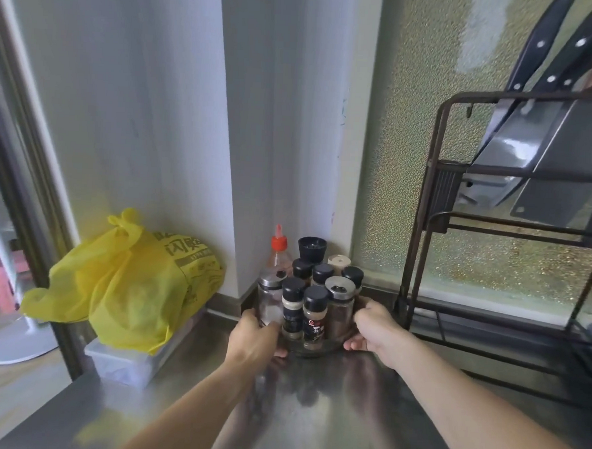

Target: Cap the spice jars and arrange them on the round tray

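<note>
My left hand (258, 332) and right hand (373, 326) grip the tray (315, 351) by its two sides; it sits in the tabletop (329, 415) corner with the capped jars (314, 311) packed upright. I think a jerk could tip them, or knock the rack (421, 231).

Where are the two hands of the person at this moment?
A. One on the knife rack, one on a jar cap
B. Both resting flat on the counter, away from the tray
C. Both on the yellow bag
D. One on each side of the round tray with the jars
D: the left hand and the right hand grip opposite sides of the round tray that carries the capped jars.
</note>
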{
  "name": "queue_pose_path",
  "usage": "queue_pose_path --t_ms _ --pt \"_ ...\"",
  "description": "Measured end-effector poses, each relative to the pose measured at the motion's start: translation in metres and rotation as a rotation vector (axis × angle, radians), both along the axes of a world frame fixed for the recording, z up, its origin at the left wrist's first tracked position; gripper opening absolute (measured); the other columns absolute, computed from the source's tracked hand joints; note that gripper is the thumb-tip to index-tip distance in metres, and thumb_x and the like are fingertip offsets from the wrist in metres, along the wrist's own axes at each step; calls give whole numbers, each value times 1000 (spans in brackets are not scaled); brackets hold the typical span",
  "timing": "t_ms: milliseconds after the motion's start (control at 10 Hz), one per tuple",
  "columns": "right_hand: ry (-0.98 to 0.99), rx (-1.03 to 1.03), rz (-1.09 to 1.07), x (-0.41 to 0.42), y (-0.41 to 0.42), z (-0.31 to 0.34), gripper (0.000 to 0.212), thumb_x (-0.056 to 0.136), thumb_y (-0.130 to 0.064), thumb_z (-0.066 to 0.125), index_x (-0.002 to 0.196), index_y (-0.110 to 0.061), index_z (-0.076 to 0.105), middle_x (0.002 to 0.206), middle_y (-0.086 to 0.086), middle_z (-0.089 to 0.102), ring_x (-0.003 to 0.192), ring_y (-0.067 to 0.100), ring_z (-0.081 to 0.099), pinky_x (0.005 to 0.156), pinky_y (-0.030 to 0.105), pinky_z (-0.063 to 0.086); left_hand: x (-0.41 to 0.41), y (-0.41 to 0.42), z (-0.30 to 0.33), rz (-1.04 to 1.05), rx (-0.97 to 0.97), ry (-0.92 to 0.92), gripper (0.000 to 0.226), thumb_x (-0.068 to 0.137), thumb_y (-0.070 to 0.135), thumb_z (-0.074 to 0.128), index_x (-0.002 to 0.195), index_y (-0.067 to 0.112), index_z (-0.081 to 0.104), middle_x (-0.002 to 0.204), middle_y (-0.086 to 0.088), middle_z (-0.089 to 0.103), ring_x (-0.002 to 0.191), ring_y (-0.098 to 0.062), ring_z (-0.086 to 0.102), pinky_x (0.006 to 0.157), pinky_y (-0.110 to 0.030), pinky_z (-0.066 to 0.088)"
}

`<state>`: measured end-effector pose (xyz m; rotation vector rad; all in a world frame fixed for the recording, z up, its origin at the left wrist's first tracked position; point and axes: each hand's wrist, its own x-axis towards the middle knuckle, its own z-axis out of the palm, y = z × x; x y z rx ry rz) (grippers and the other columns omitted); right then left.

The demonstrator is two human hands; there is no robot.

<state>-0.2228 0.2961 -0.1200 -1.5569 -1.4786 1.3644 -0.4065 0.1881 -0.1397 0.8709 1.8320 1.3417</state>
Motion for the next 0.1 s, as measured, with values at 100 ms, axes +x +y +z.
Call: queue_pose_path --t_ms 100 --pt "-107 36 -6 1 -26 4 41 100 -12 30 137 -14 45 99 8 66 71 24 73 48 28 53 1 -8 15 46 -40 3 33 98 20 56 127 4 52 95 -16 79 79 -31 80 76 -49 67"
